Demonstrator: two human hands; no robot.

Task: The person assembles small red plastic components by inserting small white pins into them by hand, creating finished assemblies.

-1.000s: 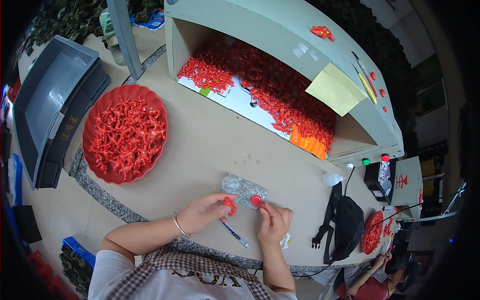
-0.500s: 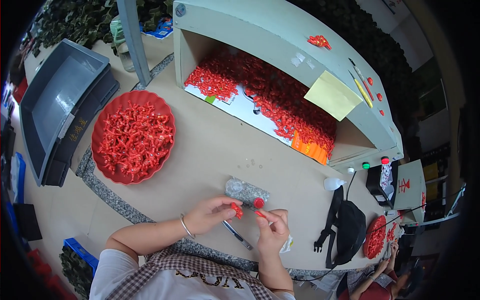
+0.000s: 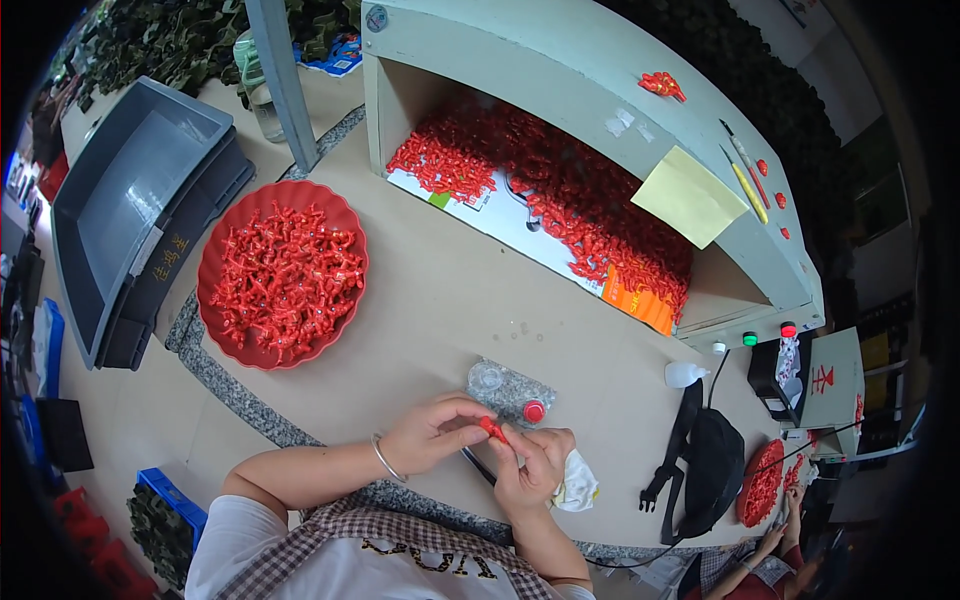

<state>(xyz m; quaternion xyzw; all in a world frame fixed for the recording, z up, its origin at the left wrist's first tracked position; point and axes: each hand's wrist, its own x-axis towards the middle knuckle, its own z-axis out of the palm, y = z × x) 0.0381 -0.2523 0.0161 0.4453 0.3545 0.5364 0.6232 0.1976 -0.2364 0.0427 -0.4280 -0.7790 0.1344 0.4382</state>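
My left hand (image 3: 437,436) pinches a small glossy red figurine (image 3: 491,427) between thumb and fingertips. Against its other side my right hand (image 3: 533,466) is closed, thumb and index finger meeting the piece. Any smaller part between those fingers is hidden. Just beyond the hands lies a speckled granite slab (image 3: 515,388) bearing a little red-filled cup (image 3: 534,411) and a clear round dish (image 3: 487,377). A dark, slim tool (image 3: 478,465) shows partly beneath my hands. Beside the right wrist rests a crumpled white cloth (image 3: 577,482).
A red scalloped bowl (image 3: 357,290) full of similar figurines stands left, near a grey crate (image 3: 120,300). Ahead, a pale shelf box (image 3: 520,60) shelters many red pieces. Rightward are a white squeeze bottle (image 3: 684,375), a black waist bag (image 3: 713,465) and a co-worker's arms (image 3: 765,548).
My right hand has moved left and in, bringing its fingers against the figurine in my left hand. The whole view has shifted slightly, and more of the white cloth shows.
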